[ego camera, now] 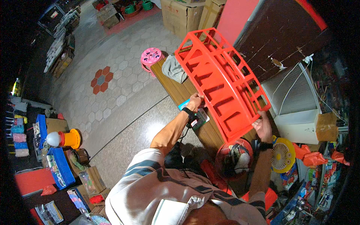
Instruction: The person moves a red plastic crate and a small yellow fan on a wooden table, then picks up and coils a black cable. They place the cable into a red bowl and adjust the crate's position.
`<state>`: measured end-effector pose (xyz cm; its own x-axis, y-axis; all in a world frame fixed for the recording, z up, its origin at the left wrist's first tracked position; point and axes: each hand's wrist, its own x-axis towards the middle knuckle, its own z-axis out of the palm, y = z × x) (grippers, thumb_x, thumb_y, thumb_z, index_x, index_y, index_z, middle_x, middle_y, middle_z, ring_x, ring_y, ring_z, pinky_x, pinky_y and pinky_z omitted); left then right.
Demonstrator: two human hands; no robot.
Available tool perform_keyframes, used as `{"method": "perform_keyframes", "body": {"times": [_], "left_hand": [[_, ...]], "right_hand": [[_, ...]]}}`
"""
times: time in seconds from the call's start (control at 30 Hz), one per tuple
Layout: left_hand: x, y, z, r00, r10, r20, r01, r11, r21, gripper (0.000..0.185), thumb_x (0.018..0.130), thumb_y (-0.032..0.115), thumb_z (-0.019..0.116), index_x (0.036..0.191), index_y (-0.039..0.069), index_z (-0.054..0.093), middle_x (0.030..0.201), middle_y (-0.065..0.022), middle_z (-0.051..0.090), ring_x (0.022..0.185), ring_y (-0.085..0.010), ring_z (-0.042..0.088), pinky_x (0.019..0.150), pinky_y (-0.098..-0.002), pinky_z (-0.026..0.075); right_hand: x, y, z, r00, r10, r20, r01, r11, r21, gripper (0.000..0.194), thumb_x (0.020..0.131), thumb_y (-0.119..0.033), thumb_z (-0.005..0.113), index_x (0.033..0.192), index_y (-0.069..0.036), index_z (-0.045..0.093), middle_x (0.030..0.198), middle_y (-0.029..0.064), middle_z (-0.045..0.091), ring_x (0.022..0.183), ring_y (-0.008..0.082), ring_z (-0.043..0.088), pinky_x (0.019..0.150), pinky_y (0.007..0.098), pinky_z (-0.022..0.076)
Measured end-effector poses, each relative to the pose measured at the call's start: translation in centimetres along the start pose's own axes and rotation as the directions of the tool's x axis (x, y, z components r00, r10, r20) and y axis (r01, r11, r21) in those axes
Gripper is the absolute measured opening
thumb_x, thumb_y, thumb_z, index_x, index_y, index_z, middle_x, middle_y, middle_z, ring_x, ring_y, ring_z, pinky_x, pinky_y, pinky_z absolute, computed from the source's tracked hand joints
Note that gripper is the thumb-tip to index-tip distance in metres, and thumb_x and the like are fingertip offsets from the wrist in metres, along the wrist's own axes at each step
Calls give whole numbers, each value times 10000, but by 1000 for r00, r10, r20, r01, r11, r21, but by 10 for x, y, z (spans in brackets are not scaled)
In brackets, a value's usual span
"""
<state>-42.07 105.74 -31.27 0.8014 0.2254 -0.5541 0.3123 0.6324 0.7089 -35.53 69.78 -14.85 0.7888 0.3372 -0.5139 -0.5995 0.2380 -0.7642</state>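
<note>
A large red plastic rack with slotted and open-framed sides is held tilted above a wooden table. My left hand grips its near left edge. At its lower right corner, my right hand holds the rim, with the fingers partly hidden by the rack. Beyond the left hand a grey cloth lies on the table. Beneath the left wrist is a printed card or packet, partly covered by the arm. A red bucket with mixed items inside stands below the rack's lower corner.
A pink stool stands at the table's far end, with cardboard boxes behind. A yellow fan is close to my right forearm. White cords hang at the right. Blue baskets and cartons stand at the left.
</note>
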Motion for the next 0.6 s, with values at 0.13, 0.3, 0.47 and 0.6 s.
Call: {"method": "perform_keyframes", "body": {"times": [0.13, 0.3, 0.47, 0.6], "left_hand": [[2, -6, 6, 997, -20, 71, 23, 999, -38, 108, 973, 134, 640, 953, 89, 544, 807, -35, 600, 696, -190, 628, 644, -420, 607], [42, 27, -51, 979, 193, 65, -194, 789, 583, 152, 858, 41, 647, 986, -34, 678, 846, -86, 667, 729, -180, 622, 604, -326, 506], [79, 104, -113, 773, 555, -307, -16, 501, 865, 745, 810, 241, 760, 1463, 105, 429, 1425, -292, 401, 1261, -444, 472, 990, -521, 455], [91, 137, -113, 824, 554, -118, 30, 165, 986, 829, 750, 455, 828, 1442, 213, 441, 1547, -258, 293, 1438, -499, 257, 1118, -685, 257]], "right_hand": [[2, -11, 0, 996, -81, -32, 79, 995, -61, 494, 908, -375, 697, 1263, -66, 545, 1336, 143, 590, 1238, 314, 572, 1074, 455, 447], [-4, -5, 16, 969, -154, -195, 119, 977, -178, 527, 934, -359, 637, 1358, -89, 481, 1394, 137, 528, 1233, 306, 575, 1038, 434, 456], [-13, 13, 14, 922, -371, -115, 261, 812, -523, 575, 978, -394, 560, 1442, -79, 434, 1436, 122, 488, 1290, 275, 517, 1046, 444, 440], [-14, 19, 21, 889, -425, -173, 293, 816, -498, 642, 974, -449, 566, 1493, -104, 413, 1442, 95, 499, 1326, 256, 485, 1058, 459, 427]]}}
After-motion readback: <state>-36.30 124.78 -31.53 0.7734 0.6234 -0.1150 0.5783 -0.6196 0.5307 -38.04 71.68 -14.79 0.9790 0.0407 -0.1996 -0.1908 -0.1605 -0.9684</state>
